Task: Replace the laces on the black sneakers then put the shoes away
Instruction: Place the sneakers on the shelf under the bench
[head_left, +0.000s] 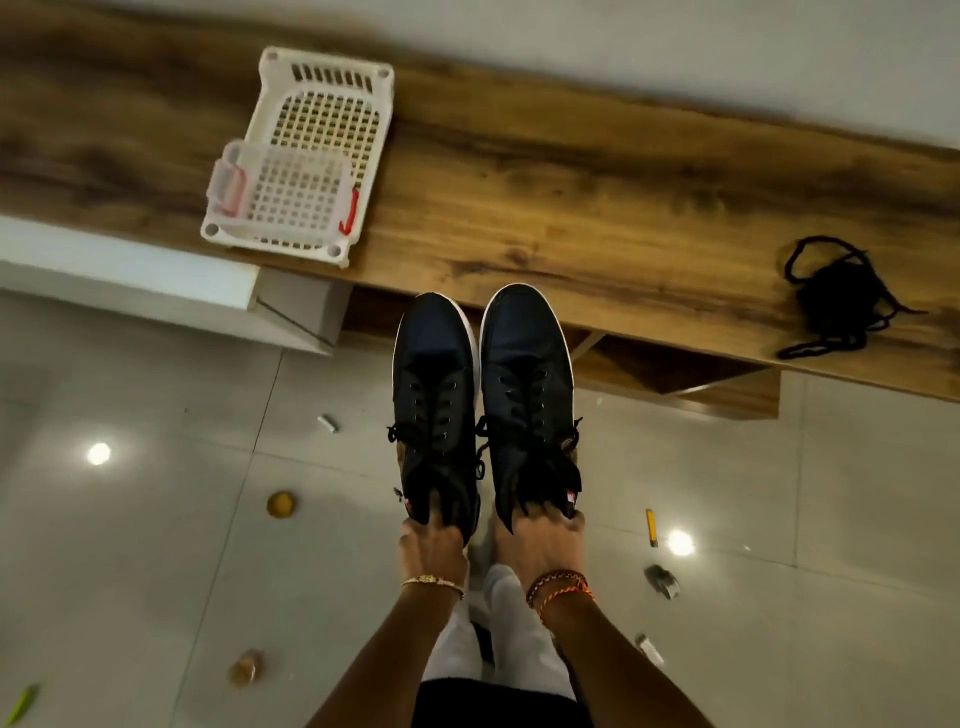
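1. Left hand (430, 545): grips left sneaker (435, 395) by its heel; held above floor (156, 493).
2. Right hand (540, 545): grips right sneaker (527, 384) likewise; shoes side by side.
3. Old laces (836, 301): far right on wooden bench (571, 197); white basket (306, 156) far left.

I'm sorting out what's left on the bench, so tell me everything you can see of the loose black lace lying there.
The loose black lace is a thin, dark cord, seemingly woven, lying in a tangled heap near the right end of the wooden bench. One loop arches up to the left of the heap, and one strand trails toward the bench's front edge. Nothing touches it but the bench top. Whether it is one lace or two cannot be told.
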